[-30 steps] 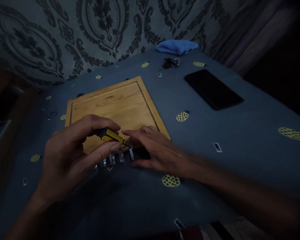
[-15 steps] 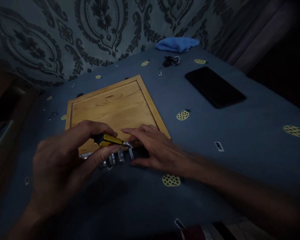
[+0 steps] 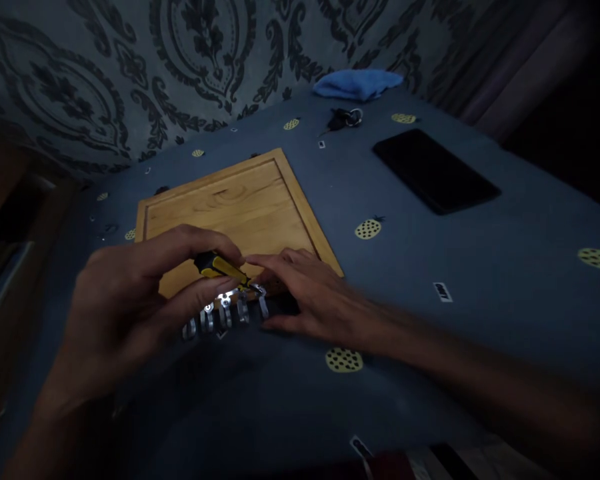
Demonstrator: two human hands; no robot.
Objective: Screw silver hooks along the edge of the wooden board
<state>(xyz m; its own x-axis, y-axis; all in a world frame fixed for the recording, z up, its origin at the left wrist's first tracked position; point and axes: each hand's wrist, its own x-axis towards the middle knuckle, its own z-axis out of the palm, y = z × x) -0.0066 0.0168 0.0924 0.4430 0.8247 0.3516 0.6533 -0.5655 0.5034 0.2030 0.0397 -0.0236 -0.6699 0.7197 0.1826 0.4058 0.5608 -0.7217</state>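
Note:
My left hand [image 3: 130, 300] is closed round a small yellow-and-black screwdriver [image 3: 217, 265], whose tip points right at the near edge of a wooden board [image 3: 235, 207]. Along that edge sits a metal rack of several shiny hooks [image 3: 225, 315]. My right hand [image 3: 310, 297] lies flat, fingers spread, pressing on the rack's right end next to the screwdriver tip. What lies under the right palm is hidden.
The board rests on a blue cloth with yellow pineapple prints [image 3: 367, 229]. A black phone [image 3: 435, 170] lies at the right, a bunch of keys [image 3: 345, 120] and a folded blue cloth [image 3: 357, 83] at the back. A patterned wall [image 3: 130, 73] stands behind.
My left hand has shifted slightly with the screwdriver, up and back toward the board; more of the hooks show now. The right hand has stayed in place.

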